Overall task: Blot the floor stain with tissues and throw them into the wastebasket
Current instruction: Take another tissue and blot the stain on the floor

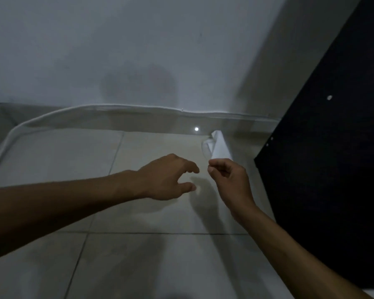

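Note:
My right hand (229, 178) pinches a white tissue (218, 147) between thumb and fingertips; the tissue sticks up and away from the hand, above the pale tiled floor (138, 255). My left hand (168, 180) hovers just left of it, palm down, fingers spread and curled, holding nothing. The two hands are a short gap apart. I cannot make out a stain on the dim tiles. No wastebasket is in view.
A white cable (91, 108) runs along the foot of the grey wall (138, 50) and bends down the left side. A tall black panel (333, 158) of furniture stands close on the right. A small bright light spot (196, 129) glints near the wall base.

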The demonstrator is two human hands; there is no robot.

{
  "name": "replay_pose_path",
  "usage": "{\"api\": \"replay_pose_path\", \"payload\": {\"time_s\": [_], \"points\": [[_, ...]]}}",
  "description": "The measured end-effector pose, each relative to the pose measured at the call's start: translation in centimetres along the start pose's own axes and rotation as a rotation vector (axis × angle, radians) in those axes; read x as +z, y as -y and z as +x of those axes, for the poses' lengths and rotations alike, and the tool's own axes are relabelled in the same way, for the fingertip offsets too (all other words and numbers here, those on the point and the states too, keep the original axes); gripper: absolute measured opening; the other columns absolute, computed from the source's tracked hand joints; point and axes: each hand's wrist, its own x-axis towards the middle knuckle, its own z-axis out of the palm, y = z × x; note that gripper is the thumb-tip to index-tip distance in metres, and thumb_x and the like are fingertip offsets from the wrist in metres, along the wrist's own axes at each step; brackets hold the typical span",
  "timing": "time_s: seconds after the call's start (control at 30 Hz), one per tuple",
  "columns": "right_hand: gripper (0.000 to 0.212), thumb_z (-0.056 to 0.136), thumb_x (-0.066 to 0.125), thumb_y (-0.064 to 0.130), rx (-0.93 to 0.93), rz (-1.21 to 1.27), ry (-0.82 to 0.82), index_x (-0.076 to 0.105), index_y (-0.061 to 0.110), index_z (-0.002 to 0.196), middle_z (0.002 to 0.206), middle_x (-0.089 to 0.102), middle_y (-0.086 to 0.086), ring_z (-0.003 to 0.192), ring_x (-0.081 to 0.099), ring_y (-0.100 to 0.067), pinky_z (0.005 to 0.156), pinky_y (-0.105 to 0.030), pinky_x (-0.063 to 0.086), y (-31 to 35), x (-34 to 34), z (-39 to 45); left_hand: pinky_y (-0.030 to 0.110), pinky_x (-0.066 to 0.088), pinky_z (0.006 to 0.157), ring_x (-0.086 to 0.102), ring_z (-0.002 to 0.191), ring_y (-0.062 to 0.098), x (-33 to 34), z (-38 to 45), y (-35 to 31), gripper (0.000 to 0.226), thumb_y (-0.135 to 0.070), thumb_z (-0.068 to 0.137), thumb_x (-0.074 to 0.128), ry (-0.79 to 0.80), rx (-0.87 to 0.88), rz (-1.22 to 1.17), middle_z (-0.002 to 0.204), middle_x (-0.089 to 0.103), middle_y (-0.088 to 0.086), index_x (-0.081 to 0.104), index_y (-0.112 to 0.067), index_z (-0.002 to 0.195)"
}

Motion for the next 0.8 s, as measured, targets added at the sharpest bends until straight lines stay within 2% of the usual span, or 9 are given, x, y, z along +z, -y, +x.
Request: {"api": "replay_pose_path", "payload": {"time_s": [0.1,0.17,0.23,0.33,0.47,0.57,0.67,0.8], "points": [[0.019,0.097,0.069,0.018,0.024,-0.147,-0.089,0.072,0.023,0.116,0.116,0.069,0.009,0.109,0.065,-0.006,0.098,-0.033,0.058,-3.0,-1.7,0.5,0.039,0.04,0.115,0.044,0.141,0.019,1.5,4.0,0.2,0.056,-0.049,0.098,0.06,0.137,0.057,0.066,0.153,0.05,-0.001,0.049,-0.027,0.148],[0.023,0.098,0.067,0.017,0.045,-0.241,-0.114,0.069,0.022,0.12,0.126,0.064,0.005,0.118,0.061,-0.012,0.1,-0.028,0.053,-5.0,-2.8,0.8,0.04,0.035,0.118,0.033,0.148,0.022,2.7,6.9,0.2,0.06,-0.046,0.098,0.059,0.196,0.099,0.132,0.162,0.037,0.004,0.043,-0.025,0.152],[0.028,0.099,0.063,0.016,0.05,-0.387,-0.075,0.066,0.02,0.126,0.137,0.059,0.0,0.128,0.056,-0.018,0.105,-0.029,0.048,-6.7,-3.7,1.0,0.042,0.032,0.12,0.021,0.154,0.025,3.7,9.4,0.0,0.063,-0.045,0.1,0.058,0.204,0.139,0.214,0.169,0.021,0.008,0.038,-0.023,0.155],[0.042,0.102,0.057,0.017,0.024,-0.707,0.052,0.055,0.017,0.145,0.157,0.044,-0.005,0.147,0.039,-0.023,0.122,-0.041,0.032,-8.9,-4.9,1.4,0.046,0.027,0.122,0.009,0.157,0.029,5.2,13.0,-0.6,0.062,-0.042,0.101,0.056,0.17,0.199,0.328,0.171,0.006,0.012,0.036,-0.025,0.157],[0.049,0.103,0.053,0.016,-0.083,-0.852,0.129,0.048,0.016,0.152,0.169,0.027,-0.007,0.159,0.019,-0.023,0.128,-0.047,0.019,-10.6,-5.6,2.2,0.049,0.017,0.125,-0.003,0.158,0.032,7.3,15.7,-0.5,0.058,-0.048,0.1,0.054,0.179,0.226,0.419,0.171,-0.008,0.013,0.04,-0.034,0.154],[0.051,0.102,0.052,0.014,-0.158,-0.863,0.145,0.047,0.013,0.152,0.169,0.026,-0.008,0.16,0.017,-0.025,0.129,-0.051,0.016,-11.1,-5.3,3.0,0.052,0.014,0.126,-0.005,0.158,0.033,8.9,16.6,-0.1,0.054,-0.051,0.1,0.05,0.181,0.247,0.439,0.171,-0.009,0.012,0.046,-0.032,0.151],[0.051,0.101,0.052,0.009,-0.199,-0.836,0.154,0.047,0.008,0.152,0.167,0.03,-0.011,0.158,0.022,-0.027,0.127,-0.054,0.019,-11.4,-5.2,3.7,0.054,0.01,0.126,-0.002,0.158,0.031,10.0,17.2,0.3,0.055,-0.051,0.101,0.048,0.162,0.241,0.429,0.172,-0.003,0.011,0.049,-0.025,0.15],[0.049,0.096,0.054,0.006,-0.318,-0.862,0.201,0.054,0.002,0.145,0.161,0.041,-0.017,0.153,0.033,-0.035,0.123,-0.064,0.026,-11.7,-5.2,3.9,0.053,0.009,0.126,0.008,0.158,0.027,10.7,17.3,1.0,0.065,-0.048,0.1,0.049,0.089,0.239,0.406,0.171,0.013,0.01,0.04,-0.012,0.154]]}}
